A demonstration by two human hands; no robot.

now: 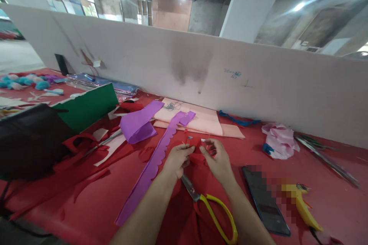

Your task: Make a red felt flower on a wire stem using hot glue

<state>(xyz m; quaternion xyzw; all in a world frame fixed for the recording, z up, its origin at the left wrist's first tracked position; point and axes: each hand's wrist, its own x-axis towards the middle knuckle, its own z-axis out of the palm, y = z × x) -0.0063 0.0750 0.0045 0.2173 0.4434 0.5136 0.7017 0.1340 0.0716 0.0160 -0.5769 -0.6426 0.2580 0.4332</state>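
Over the middle of the red table, my left hand (178, 157) has its fingers pinched together near a thin, tiny item too small to name. Close beside it on the right, my right hand (216, 157) is curled, thumb near the fingertips, with a small white-tipped piece (203, 140) at its fingers. Red material (198, 157) shows between and below the hands. Scissors with yellow handles (211, 210) lie below them, between my forearms. A long purple strip with a scalloped edge (152, 160) runs along the left side of my left hand.
Pink sheets (195, 116) and a folded purple piece (138, 122) lie behind. A dark phone (266, 201), a yellow glue gun (304, 206) and crumpled pink material (278, 141) are at the right. On the left are a green panel (89, 107), a black object (31, 141) and red scraps.
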